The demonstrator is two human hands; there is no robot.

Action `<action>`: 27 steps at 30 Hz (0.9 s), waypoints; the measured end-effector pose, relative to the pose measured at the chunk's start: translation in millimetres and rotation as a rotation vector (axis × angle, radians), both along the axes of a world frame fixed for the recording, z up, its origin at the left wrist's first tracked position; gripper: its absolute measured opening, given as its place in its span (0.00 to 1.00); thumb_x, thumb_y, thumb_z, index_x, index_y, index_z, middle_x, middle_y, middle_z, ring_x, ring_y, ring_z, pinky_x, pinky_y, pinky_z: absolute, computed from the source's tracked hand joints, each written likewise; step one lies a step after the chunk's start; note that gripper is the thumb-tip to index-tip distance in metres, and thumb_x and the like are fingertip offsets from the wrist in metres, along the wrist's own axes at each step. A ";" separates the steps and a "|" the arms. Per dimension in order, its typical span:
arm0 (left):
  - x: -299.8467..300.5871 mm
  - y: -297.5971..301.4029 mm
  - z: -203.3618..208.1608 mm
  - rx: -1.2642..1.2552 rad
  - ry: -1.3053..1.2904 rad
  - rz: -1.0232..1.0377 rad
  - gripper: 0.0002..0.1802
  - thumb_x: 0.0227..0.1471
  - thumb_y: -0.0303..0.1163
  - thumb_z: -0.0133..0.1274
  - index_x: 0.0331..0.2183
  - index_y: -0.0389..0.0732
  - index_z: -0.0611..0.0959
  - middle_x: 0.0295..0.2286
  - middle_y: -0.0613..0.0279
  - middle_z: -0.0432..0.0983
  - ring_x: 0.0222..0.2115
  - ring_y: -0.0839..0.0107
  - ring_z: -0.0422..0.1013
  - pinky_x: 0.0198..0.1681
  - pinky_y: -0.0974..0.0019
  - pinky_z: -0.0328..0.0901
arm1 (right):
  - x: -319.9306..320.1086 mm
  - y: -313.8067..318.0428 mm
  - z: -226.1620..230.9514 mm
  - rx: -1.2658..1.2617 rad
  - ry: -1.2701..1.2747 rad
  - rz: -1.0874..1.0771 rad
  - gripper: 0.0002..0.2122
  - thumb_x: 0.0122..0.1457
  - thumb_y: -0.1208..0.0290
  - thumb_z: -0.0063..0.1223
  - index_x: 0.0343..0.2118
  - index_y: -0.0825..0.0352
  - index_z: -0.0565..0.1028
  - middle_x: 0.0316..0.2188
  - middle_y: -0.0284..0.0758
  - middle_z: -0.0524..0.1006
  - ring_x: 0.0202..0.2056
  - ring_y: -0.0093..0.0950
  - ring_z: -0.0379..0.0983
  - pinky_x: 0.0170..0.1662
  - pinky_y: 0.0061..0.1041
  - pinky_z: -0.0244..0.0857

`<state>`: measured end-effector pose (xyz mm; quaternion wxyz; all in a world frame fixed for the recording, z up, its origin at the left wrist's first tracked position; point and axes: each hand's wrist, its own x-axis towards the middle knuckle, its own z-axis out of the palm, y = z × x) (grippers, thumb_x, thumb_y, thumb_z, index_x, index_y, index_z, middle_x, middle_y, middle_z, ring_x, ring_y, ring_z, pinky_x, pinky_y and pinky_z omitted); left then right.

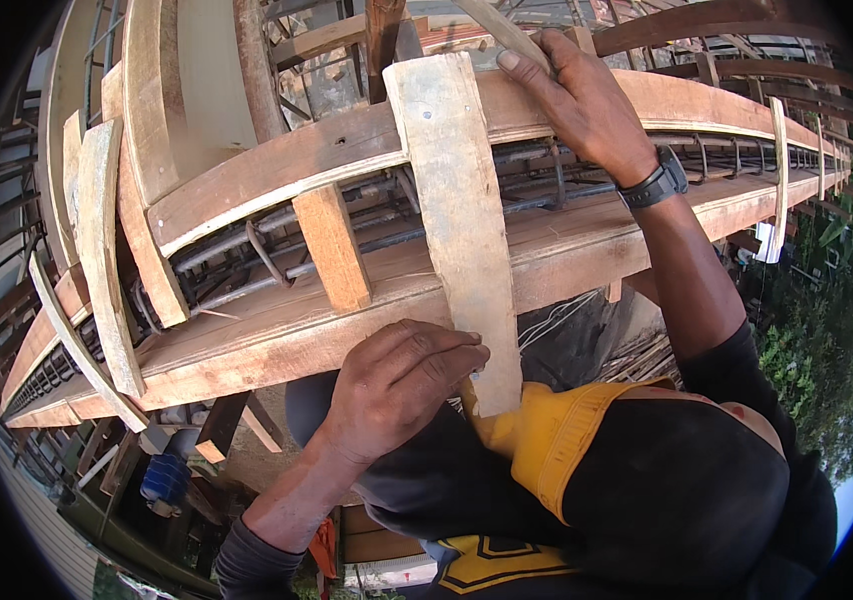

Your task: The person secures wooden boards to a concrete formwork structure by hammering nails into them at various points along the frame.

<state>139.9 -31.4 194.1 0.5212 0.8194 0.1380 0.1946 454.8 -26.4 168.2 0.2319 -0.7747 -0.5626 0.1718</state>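
Observation:
A pale wooden cleat lies across two long formwork boards. Near its lower end is my left hand, with fingers curled and thumb and fingertips pinched together against the cleat's edge. Whatever sits in that pinch is too small to make out. My right hand reaches over the upper board, to the right of the cleat's top. Between its thumb and fingers is the end of a light wooden stick, whose far end leaves the picture. Left of the cleat, a short wood block spans the gap between the boards.
Steel reinforcing bars run inside the gap. More cleats cross the form at the left, another at the right. A yellow and black cap fills the lower right. Bamboo poles and a blue object lie below.

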 end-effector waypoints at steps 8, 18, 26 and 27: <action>12.4 0.1 -17.9 -0.092 0.063 0.027 0.14 0.42 0.17 0.62 0.36 0.37 0.84 0.36 0.58 0.82 0.36 0.62 0.78 0.38 0.64 0.73 | 3.9 -4.7 -13.7 0.104 0.013 -0.028 0.30 0.65 0.43 0.47 0.33 0.76 0.75 0.18 0.48 0.73 0.22 0.43 0.75 0.29 0.40 0.66; 18.7 2.3 -21.9 -0.014 0.059 -0.017 0.18 0.41 0.18 0.63 0.38 0.39 0.83 0.36 0.61 0.82 0.33 0.65 0.77 0.36 0.65 0.73 | 9.4 0.2 40.5 -0.217 0.236 -0.083 0.25 0.64 0.52 0.48 0.47 0.74 0.69 0.27 0.49 0.76 0.31 0.47 0.75 0.36 0.43 0.67; 18.9 1.8 -21.7 0.078 0.064 -0.030 0.22 0.32 0.13 0.61 0.36 0.37 0.82 0.35 0.58 0.82 0.32 0.63 0.77 0.31 0.65 0.71 | -6.2 -59.4 68.0 0.067 0.398 0.008 0.24 0.69 0.52 0.44 0.53 0.73 0.71 0.36 0.37 0.77 0.37 0.27 0.74 0.41 0.31 0.68; 17.7 3.1 -21.6 0.085 0.072 -0.033 0.22 0.32 0.13 0.61 0.36 0.37 0.82 0.35 0.57 0.81 0.31 0.63 0.77 0.31 0.65 0.71 | -10.1 -68.8 74.1 0.024 0.402 0.036 0.24 0.68 0.53 0.45 0.51 0.73 0.71 0.35 0.40 0.77 0.36 0.31 0.75 0.39 0.32 0.68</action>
